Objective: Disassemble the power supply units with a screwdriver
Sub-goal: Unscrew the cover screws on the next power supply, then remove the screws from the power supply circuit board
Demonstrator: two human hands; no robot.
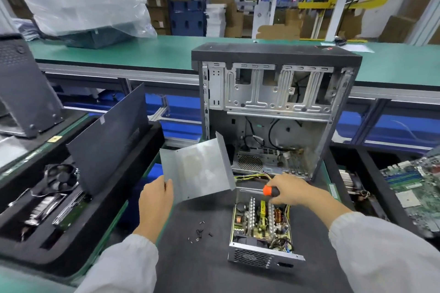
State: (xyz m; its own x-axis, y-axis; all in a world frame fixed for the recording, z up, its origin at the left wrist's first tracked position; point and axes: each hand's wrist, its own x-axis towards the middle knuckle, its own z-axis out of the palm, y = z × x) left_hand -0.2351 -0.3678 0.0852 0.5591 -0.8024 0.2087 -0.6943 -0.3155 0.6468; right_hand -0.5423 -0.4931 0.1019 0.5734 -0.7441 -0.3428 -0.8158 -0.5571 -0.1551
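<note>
The power supply unit (260, 228) is lying opened on the dark mat (204, 257) covering the worktop, toward the near edge and right of the middle, its circuit board and coils showing and its vented end facing the near edge. The left hand (156, 200) is holding the unit's bent metal cover (198, 169) by its left edge, thumb on the front face, the sheet lifted clear of the unit and tilted up to the left of it. The right hand (289, 189) is gripping the screwdriver (271, 191) with fingers curled around its orange and black handle, just above the far end of the open unit; the tip is hidden. A scatter of small black screws (199, 233) is lying on the mat to the left of the unit, apart from it. Just beyond the unit an empty computer case (273, 112) is standing upright with its open side facing the person and loose cables hanging inside. At the left edge a black tray (28, 252) is holding a fan (62, 177), with a dark side panel (109, 135) leaning in it. At the right edge a green motherboard (414, 185) is lying.
</note>
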